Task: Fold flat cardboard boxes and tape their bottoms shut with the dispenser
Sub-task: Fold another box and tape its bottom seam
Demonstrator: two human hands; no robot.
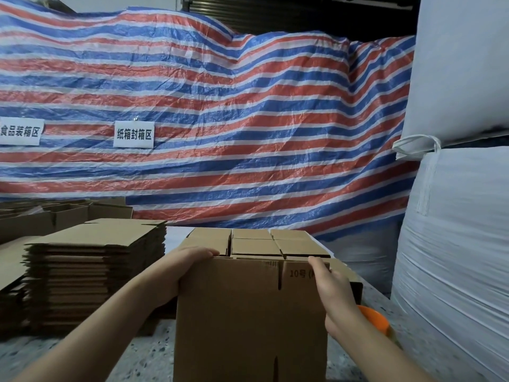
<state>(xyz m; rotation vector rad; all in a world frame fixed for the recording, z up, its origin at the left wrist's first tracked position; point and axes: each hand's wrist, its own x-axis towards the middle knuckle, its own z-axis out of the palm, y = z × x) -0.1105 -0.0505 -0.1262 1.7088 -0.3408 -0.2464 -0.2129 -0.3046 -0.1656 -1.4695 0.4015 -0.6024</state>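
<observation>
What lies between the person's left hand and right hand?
In the head view, the upright cardboard box fills that stretch. The left hand holds its left top edge and the right hand touches its right side; no other thing lies between.

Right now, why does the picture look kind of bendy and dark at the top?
Head view: the wide lens bows the striped tarp and the white sacks; the light is dim and flat, darkest behind the tarp at the top; the box and both hands look slightly soft.
</observation>
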